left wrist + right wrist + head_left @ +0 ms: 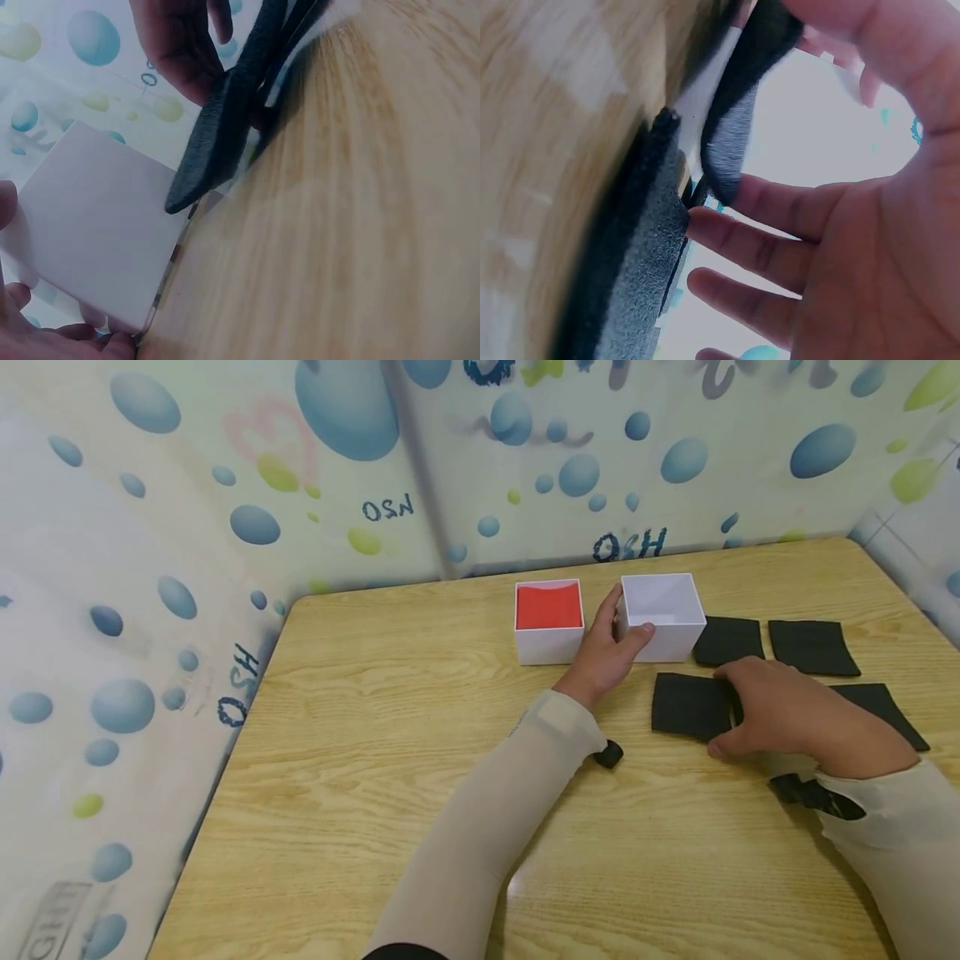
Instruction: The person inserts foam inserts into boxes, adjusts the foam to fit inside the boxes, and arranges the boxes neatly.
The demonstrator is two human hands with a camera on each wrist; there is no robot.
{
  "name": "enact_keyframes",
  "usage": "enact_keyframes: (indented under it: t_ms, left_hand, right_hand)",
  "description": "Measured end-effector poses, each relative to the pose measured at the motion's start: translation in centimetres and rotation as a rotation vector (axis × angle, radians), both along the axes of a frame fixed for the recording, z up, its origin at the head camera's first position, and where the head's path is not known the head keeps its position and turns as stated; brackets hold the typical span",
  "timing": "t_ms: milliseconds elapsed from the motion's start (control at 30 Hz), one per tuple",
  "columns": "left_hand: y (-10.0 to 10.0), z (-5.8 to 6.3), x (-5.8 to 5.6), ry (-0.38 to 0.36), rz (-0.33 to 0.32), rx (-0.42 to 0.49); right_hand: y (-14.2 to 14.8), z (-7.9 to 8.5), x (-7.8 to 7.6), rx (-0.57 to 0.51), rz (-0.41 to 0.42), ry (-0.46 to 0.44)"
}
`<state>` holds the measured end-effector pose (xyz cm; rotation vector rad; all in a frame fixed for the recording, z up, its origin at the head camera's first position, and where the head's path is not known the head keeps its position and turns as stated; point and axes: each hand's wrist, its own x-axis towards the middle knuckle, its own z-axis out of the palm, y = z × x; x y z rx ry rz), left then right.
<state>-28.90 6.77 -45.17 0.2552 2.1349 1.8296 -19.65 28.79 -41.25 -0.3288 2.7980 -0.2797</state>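
Observation:
In the head view my left hand (600,660) grips the left side of an open white box (671,645), thumb on its front wall, fingers behind. The box looks hollow inside. My right hand (787,710) pinches a black fabric square (686,706) by its right side, between thumb and fingertips. Both wrist views show this square raised off the table and slightly bent. Two more black squares lie behind it, a near one (727,641) beside the box and a far one (815,647). Another black square (885,706) is partly hidden by my right hand.
A second white box (550,648), with red material (549,607) inside it, stands left of my left hand. The wooden table (360,735) meets a patterned wall covering (495,468) at the back and left.

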Motion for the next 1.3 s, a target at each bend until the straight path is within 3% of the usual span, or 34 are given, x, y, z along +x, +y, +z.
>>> enact_keyframes:
  t_ms: [267,633,867,1300]
  left_hand:
    - [0.1,-0.1,-0.1,0.011,0.011,-0.014]
    - [0.1,0.1,0.1,-0.01,0.014,-0.004]
    - [0.0,0.1,0.2,-0.011,0.015,-0.001]
    - [0.0,0.2,0.3,-0.013,0.027,-0.017]
  right_hand:
    - [0.8,0.3,-0.4,-0.12,-0.012,-0.007]
    - [1.8,1.3,-0.4,-0.363,-0.02,-0.005]
    - [2.1,1.7,0.2,-0.487,-0.05,0.055]
    - [2.1,1.2,0.4,-0.838,-0.122,0.212]
